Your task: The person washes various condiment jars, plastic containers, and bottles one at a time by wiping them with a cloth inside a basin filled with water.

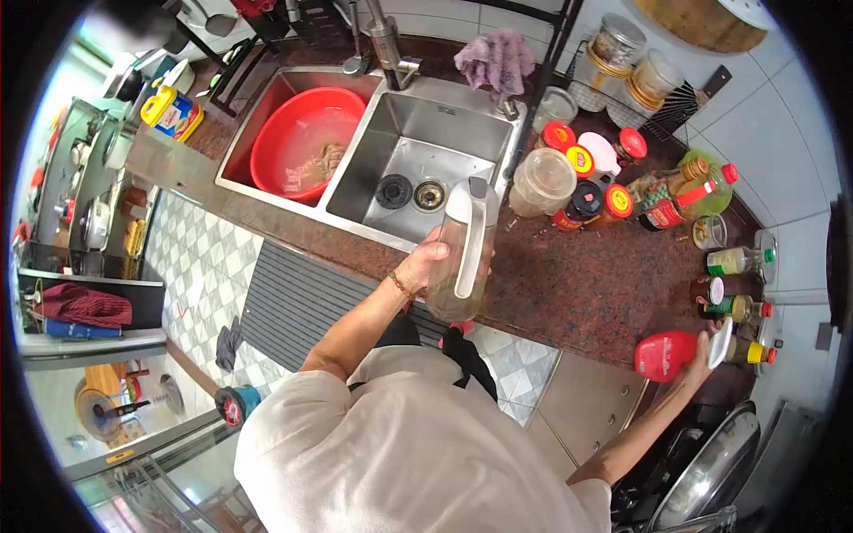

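Observation:
My left hand is wrapped round a clear pitcher with a white and grey handle, at the counter's front edge just in front of the sink. The pitcher's handle faces up toward the camera. On the right, my right hand is at a white object beside a red bottle on the counter; its fingers are partly hidden, and I cannot make out whether the white object is part of the bottle.
A double steel sink holds a red basin with cloudy water. Jars and sauce bottles line the counter. A wok sits at the lower right. A purple cloth hangs behind the sink.

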A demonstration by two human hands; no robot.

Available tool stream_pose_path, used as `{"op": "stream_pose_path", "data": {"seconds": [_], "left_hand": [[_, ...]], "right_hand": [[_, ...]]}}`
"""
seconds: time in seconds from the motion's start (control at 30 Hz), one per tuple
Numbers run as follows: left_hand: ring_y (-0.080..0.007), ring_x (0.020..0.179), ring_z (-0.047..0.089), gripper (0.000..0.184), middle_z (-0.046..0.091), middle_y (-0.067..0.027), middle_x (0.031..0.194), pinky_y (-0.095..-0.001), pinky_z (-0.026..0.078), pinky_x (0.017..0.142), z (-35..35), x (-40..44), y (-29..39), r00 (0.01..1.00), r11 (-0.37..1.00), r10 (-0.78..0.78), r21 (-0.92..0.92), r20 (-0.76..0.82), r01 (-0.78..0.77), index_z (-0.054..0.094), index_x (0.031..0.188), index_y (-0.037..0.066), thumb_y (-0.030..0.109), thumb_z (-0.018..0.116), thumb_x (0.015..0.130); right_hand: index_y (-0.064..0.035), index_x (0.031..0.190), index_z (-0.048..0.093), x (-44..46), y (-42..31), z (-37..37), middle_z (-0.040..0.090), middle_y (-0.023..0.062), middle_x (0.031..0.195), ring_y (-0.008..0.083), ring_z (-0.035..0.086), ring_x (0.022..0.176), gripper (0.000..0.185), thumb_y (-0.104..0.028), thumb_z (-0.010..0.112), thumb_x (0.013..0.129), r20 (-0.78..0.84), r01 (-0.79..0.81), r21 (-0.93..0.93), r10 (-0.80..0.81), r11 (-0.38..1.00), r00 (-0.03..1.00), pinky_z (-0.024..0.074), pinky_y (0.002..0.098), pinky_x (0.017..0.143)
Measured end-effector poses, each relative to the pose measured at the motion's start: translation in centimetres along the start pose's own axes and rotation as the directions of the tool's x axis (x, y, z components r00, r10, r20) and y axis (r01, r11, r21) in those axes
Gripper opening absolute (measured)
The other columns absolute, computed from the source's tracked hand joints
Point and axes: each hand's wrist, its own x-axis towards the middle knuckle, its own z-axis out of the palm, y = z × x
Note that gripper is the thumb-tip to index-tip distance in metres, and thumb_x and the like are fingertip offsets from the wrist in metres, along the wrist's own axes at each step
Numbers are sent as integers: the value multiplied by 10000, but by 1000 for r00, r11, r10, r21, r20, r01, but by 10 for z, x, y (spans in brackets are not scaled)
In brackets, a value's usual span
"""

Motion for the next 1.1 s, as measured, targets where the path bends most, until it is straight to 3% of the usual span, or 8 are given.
{"op": "stream_pose_path", "data": {"seconds": [0.13,0.2,0.43,0.57,0.7,0.93,1.07,1.1], "left_hand": [[-364,919,598,821,536,-253,1076,-423,523,764,-20,-6,13,1000,1000,26,9,-14,-25,395,1219,-33,434,718,624],[-365,905,602,812,537,-256,1074,-424,529,747,-31,-6,19,999,999,51,-8,-19,-51,398,1215,-26,428,721,624],[-304,975,578,817,550,-181,1099,-409,489,829,-97,-20,36,998,998,56,-27,-29,-57,377,1245,-1,371,744,617],[-175,1115,475,907,496,-89,1202,-326,373,962,-99,-34,97,979,860,191,492,-73,-132,326,1312,9,229,799,570],[-218,1156,444,966,491,-125,1217,-331,322,1001,-133,-34,127,964,578,267,796,22,-178,325,1307,-10,253,832,528],[-245,1155,455,996,482,-170,1212,-355,329,999,-164,-34,156,944,306,326,939,52,-158,337,1280,-46,322,841,503],[-285,1151,468,993,482,-211,1212,-356,348,994,-168,-23,163,944,421,329,890,29,-174,320,1285,-59,322,827,521],[-276,1150,466,990,483,-202,1212,-356,346,995,-166,-21,163,943,462,332,871,3,-166,322,1285,-58,316,830,522]], "right_hand": [[-22,1331,336,-58,-71,60,444,112,1282,157,496,1018,660,-178,642,767,215,-218,300,157,929,964,433,313,862],[-28,1326,335,-69,-85,88,463,110,1247,105,509,856,767,-210,715,685,281,-135,422,12,896,960,471,264,762],[-9,1077,579,-105,-160,212,594,120,982,156,513,826,634,-248,777,524,564,-253,390,-12,885,826,395,258,707],[-14,1027,608,-114,-227,292,611,57,896,128,514,728,566,-254,770,541,822,-272,298,-101,915,560,398,255,635],[-9,849,601,-130,-276,366,574,29,734,111,511,669,398,-245,754,568,908,-123,197,-134,973,398,393,250,611],[-29,782,583,-142,-311,417,565,18,692,111,520,650,299,-201,720,580,905,-136,59,5,989,425,405,261,605],[-24,794,589,-143,-295,419,561,17,685,107,524,627,327,-236,725,586,910,2,16,-15,1000,413,411,261,585],[-21,802,591,-142,-292,413,560,13,687,106,523,624,328,-232,727,591,873,-7,22,-16,1000,488,414,260,585]]}}
